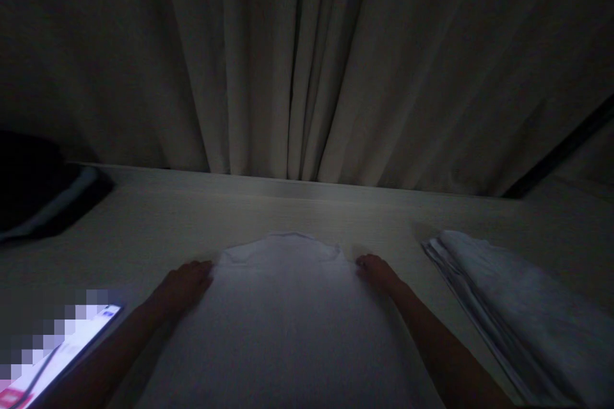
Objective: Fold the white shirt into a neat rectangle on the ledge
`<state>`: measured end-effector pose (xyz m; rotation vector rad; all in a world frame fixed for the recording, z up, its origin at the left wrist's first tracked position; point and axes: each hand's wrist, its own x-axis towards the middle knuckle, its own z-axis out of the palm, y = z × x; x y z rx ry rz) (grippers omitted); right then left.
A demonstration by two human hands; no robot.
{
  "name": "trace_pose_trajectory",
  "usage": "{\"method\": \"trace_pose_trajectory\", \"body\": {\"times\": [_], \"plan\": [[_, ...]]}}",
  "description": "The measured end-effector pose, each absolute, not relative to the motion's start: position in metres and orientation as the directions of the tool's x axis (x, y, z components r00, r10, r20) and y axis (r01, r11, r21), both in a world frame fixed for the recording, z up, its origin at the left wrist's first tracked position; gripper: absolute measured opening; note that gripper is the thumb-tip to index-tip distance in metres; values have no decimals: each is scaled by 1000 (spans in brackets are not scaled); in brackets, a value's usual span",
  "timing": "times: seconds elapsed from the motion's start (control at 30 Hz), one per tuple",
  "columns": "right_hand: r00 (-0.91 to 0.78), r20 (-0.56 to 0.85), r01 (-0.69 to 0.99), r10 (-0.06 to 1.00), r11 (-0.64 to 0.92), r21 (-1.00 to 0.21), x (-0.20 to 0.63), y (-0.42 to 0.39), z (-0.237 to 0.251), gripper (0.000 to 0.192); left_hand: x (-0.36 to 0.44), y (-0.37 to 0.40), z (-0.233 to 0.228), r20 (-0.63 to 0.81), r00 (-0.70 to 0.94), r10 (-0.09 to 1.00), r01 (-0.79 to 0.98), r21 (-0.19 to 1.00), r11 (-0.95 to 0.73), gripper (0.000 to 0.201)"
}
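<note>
— Curtains (259, 70) behind the bench (297, 206)?
— Yes, hanging in dim light; folded cloths (518, 300) lie right, a lit screen (77, 340) and dark bundle (31, 182) left.
— And the white garment (292, 326)?
— Spread on the bench, between left hand (189, 281) and right hand (378, 273); whether either grip is clamped, I can't tell.
</note>
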<state>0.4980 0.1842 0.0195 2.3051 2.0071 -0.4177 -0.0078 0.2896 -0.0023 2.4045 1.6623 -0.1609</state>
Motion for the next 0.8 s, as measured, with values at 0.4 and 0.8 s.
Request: {"method": "trace_pose_trajectory", "body": {"times": [0.4, 0.8], "plan": [[138, -129, 941, 982, -170, -292, 526, 174, 24, 25, 4, 279, 25, 8, 152, 988, 750, 651, -121, 31], [340, 114, 725, 934, -182, -665, 550, 182, 75, 39, 31, 269, 76, 218, -177, 960, 583, 809, -76, 37]]}}
